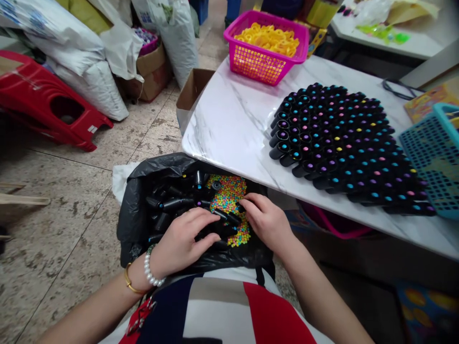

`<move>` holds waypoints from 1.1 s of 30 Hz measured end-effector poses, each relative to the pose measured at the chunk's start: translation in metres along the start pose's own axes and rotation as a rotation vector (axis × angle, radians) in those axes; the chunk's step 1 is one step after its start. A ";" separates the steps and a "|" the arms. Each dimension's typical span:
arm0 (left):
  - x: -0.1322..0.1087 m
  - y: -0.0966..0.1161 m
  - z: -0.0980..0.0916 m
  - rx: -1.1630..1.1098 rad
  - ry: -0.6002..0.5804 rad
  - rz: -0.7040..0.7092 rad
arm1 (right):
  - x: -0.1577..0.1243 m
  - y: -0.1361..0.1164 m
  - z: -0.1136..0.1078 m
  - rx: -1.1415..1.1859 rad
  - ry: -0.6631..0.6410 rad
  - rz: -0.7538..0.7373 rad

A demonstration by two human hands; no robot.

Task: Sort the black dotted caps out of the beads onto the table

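Note:
Curled over the black tubes in a bag-lined container (129, 210) on my lap, my left hand (182, 239) has its thumb and fingers around a black tube (220, 214). Its grip is partly hidden. My right hand (267, 220) pinches a small black piece (239, 207) at the container's right side; what kind of piece is unclear. Small multicoloured beads (229, 191) lie heaped between the hands. Loose black tubes (177, 204) fill the left part, some showing a blue or purple dot at one end.
On the marbled white table (229, 129) stand many upright black tubes (333, 138) with coloured dots on top. A pink basket (267, 62) of yellow rings is behind, a blue basket (426, 153) at right. A red stool (53, 105) and white sacks (82, 62) are left.

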State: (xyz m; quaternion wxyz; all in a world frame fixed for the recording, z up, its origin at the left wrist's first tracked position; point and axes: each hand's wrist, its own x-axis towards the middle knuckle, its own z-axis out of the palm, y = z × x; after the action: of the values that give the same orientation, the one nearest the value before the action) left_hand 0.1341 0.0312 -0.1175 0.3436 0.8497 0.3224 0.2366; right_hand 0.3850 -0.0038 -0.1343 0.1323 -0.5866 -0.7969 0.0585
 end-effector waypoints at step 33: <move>0.163 -0.025 -0.033 0.203 0.298 0.296 | 0.022 -0.036 0.016 0.061 -0.389 0.169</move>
State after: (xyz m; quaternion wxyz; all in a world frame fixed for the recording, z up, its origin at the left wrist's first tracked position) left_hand 0.2141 0.1753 -0.0850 0.1663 0.8736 0.2635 0.3739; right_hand 0.3412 0.0074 -0.1373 -0.0117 -0.6248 -0.7531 0.2057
